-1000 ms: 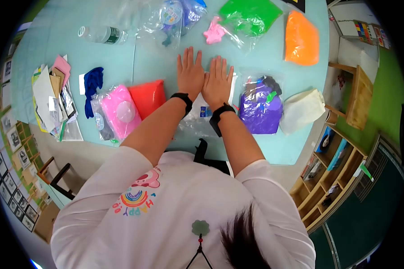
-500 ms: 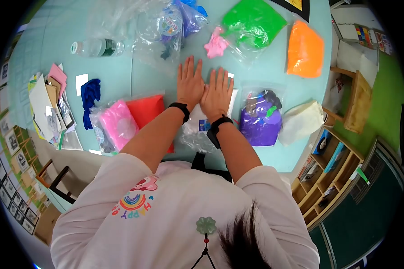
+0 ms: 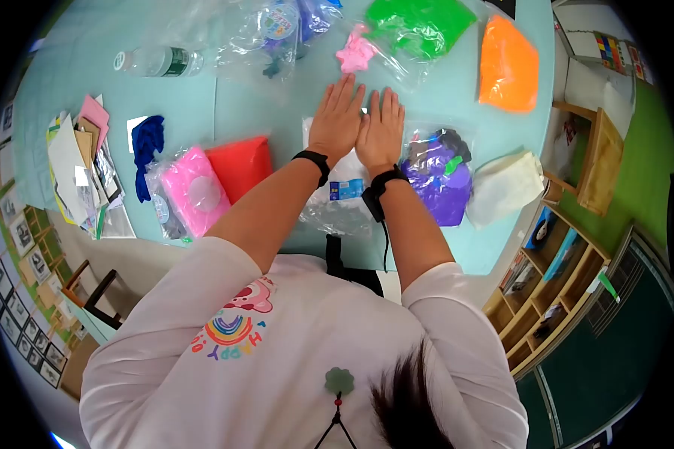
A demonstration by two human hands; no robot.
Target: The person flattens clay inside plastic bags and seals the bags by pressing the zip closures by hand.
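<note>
My left hand and my right hand lie flat side by side, fingers stretched forward. They press on a white packet in clear plastic with a blue label, and cover much of it. Left of my left forearm lie a red packet and a bright pink packet. Close by my right hand is a clear bag with a purple mass and darker and green bits on it. Beyond my fingertips sits a pink star-like lump.
Around the table lie a plastic bottle, a dark blue lump, a stack of papers, a green packet, an orange packet and an off-white packet. Crumpled clear bags are at the back.
Both hands have shifted to the right over the white packet, still flat and together. More of its blue label shows now. The view has tilted slightly.
</note>
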